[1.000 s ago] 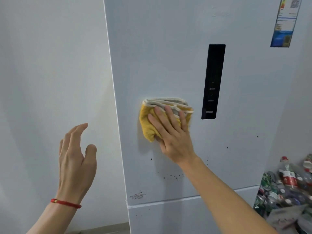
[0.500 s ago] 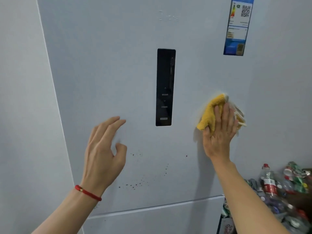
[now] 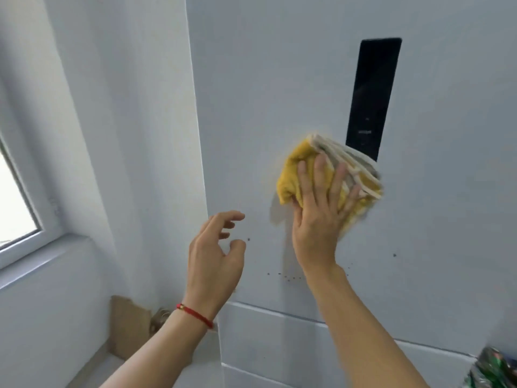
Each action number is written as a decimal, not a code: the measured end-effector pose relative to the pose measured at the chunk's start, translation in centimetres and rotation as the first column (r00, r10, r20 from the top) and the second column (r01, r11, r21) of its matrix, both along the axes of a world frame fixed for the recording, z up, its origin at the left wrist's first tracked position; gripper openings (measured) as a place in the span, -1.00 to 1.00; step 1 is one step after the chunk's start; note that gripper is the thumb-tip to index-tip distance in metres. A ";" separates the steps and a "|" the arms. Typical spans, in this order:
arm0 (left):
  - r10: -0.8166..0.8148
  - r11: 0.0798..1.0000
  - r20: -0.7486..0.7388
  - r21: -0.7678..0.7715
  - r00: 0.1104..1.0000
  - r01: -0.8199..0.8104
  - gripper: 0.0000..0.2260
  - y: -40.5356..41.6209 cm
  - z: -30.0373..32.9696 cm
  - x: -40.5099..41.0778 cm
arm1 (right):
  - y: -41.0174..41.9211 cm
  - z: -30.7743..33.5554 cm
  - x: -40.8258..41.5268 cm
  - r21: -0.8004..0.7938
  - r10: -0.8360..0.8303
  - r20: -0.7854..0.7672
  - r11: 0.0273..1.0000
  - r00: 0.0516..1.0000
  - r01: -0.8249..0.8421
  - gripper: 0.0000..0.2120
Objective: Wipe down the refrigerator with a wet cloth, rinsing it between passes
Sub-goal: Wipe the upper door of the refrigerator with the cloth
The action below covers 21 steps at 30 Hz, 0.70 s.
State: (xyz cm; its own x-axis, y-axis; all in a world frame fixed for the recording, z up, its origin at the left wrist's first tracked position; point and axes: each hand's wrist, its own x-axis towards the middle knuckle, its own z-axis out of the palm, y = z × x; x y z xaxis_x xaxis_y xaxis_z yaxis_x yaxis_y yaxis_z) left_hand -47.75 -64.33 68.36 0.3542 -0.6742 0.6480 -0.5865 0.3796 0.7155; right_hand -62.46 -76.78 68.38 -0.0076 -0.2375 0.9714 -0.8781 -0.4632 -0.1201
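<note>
Pressing flat with straight, spread fingers, the right hand (image 3: 319, 217) holds a folded yellow cloth (image 3: 330, 175) against the pale refrigerator door (image 3: 279, 79), the cloth's upper corner overlapping the lower end of the black control panel (image 3: 372, 93). Dark specks (image 3: 285, 275) dot the door below. The left hand (image 3: 214, 261), a red string bracelet (image 3: 195, 315) on its wrist, hovers loosely curled near the door's left edge, holding nothing.
</note>
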 end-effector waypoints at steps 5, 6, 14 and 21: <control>0.160 0.969 -0.213 0.218 0.964 -0.113 -0.65 4.9 -2.8 7.7 | 1.0 -3.6 11.9 0.301 0.409 -0.329 0.900 0.851 -0.316 -0.55; 0.199 0.955 -0.267 0.269 0.943 -0.125 -0.66 6.5 -3.9 10.0 | 2.3 -4.4 14.4 0.414 0.558 -0.285 0.805 0.779 -0.425 -0.64; 0.488 0.774 -0.478 0.623 0.730 -0.109 -0.55 24.0 -12.0 24.0 | 20.8 -10.4 30.7 0.472 0.332 0.881 -0.598 0.336 -0.648 -0.64; 0.457 0.889 -0.874 0.455 0.166 -0.054 -0.59 47.3 -21.2 32.7 | 41.0 -18.0 43.4 0.048 -0.126 0.903 -0.920 0.410 -0.389 -0.50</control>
